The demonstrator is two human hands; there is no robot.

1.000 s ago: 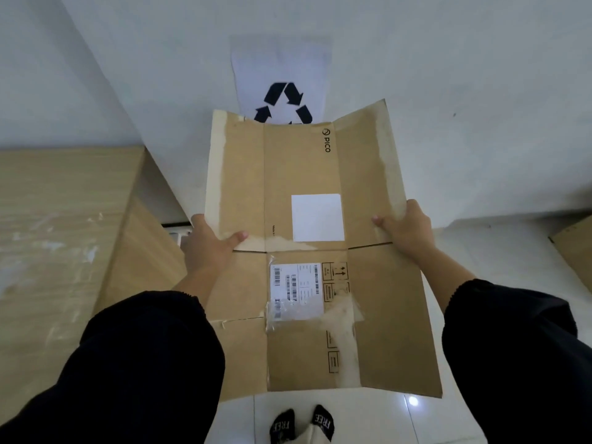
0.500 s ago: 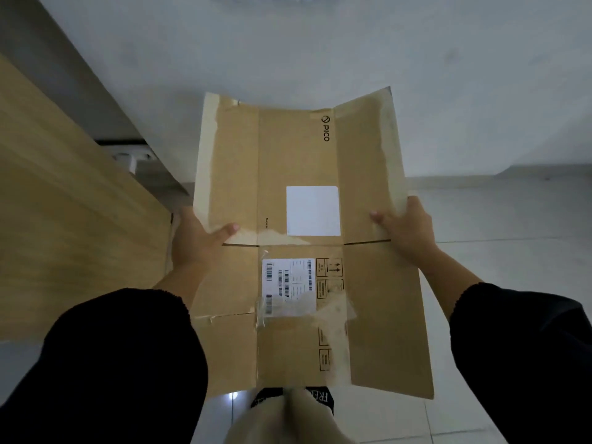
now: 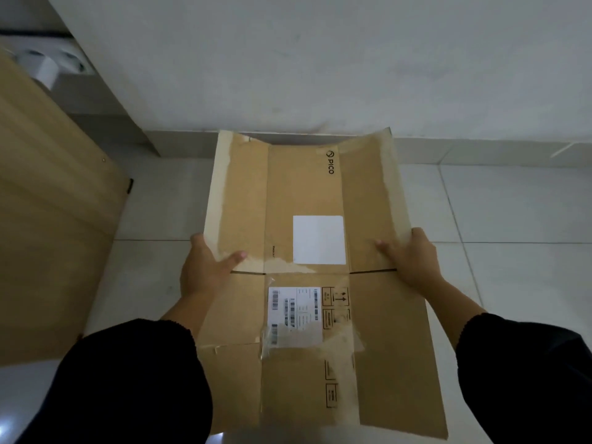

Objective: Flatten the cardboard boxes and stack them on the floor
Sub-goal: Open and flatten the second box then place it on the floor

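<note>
A flattened brown cardboard box [image 3: 304,193] with a PICO logo, a blank white label and a shipping label spreads out in front of me, its far end down near the floor at the foot of the wall. My left hand [image 3: 205,267] grips its left edge, thumb on top. On the opposite edge my right hand [image 3: 410,257] holds it the same way. Both side flaps at the far end curl slightly upward. Black sleeves cover my forearms.
A light wooden cabinet [image 3: 48,219] stands at the left, close to the box. White floor tiles [image 3: 512,219] extend to the right. The white wall [image 3: 320,59] and its skirting run behind the box. A white fitting [image 3: 48,68] sits at the upper left.
My view has tilted down from the wall toward the floor. The recycling sign has left the view. The box has gone lower, still held by both hands at the same spots.
</note>
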